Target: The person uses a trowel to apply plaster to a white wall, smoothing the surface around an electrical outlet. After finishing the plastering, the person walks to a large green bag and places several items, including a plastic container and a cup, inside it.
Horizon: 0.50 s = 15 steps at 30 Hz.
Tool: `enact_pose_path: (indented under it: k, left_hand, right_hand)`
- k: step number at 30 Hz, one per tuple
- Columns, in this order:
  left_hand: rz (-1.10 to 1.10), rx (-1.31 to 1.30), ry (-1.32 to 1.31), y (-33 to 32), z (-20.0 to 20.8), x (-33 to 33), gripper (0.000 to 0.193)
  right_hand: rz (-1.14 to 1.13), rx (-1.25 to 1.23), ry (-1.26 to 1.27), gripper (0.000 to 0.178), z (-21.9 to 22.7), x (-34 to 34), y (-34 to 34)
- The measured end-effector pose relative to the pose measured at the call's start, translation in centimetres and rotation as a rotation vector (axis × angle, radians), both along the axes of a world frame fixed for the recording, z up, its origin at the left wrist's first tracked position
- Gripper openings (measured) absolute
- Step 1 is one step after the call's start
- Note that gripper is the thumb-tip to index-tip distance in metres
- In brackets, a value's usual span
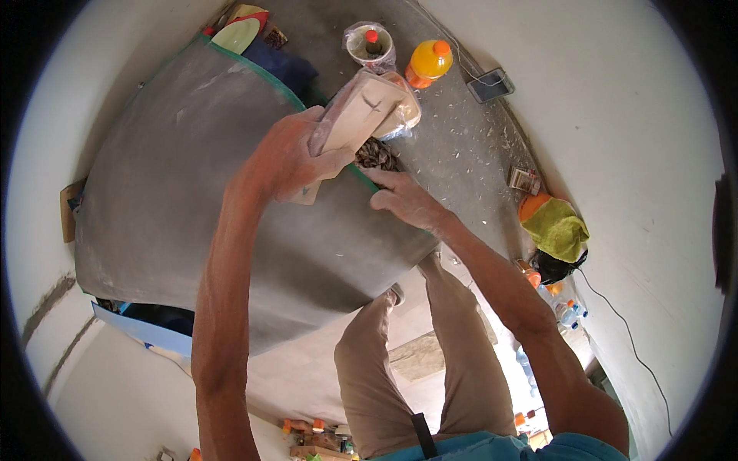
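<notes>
While your left hand (296, 157) grips a pale wooden block (355, 115) wrapped in clear plastic, fingers curled round it and holding it tilted over the far edge of the big grey board (177, 184), your right hand (401, 198) lies at that same green-trimmed edge, fingers loosely bent and touching a dark speckled lump (377, 155) just under the block. Whether the right hand pinches the lump I cannot tell. Beyond the block, on the grey counter (461, 146) strewn with wood shavings, stands a small white tub (370, 44) inside a clear bag, with a dark little bottle with an orange cap in it. Just beside it stands an orange bottle (427, 63) full of orange liquid. A phone (491, 84) lies near the wall.
</notes>
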<state>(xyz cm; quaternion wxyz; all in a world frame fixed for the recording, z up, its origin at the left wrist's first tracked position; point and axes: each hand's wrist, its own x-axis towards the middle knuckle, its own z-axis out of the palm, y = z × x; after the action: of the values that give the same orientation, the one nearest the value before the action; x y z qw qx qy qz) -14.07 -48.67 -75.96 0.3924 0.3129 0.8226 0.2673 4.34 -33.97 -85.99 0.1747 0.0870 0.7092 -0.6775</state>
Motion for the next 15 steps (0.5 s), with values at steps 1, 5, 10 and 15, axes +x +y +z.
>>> enact_pose_path:
  k: [1, 5, 10, 15]
  left_hand:
    - [0.053, 0.090, -0.015, -0.3, 0.2, 0.3, 0.050]
    - [0.231, 0.287, -0.080, -1.7, 1.6, 2.3, 0.045]
    - [0.328, 0.290, -0.022, -5.0, 1.5, 4.5, 0.045]
    - [0.499, 0.160, 0.122, -6.6, 2.3, 7.1, 0.043]
  right_hand:
    - [-0.023, -0.046, -0.002, 0.059, -0.3, 0.0, 0.8]
    - [-0.255, -0.158, -0.265, 0.054, -3.5, 1.2, 4.1]
    - [-0.249, 0.307, -0.301, 0.055, -10.3, 2.3, 6.3]
    - [-0.327, 0.729, -0.105, 0.061, -16.7, 2.3, 7.3]
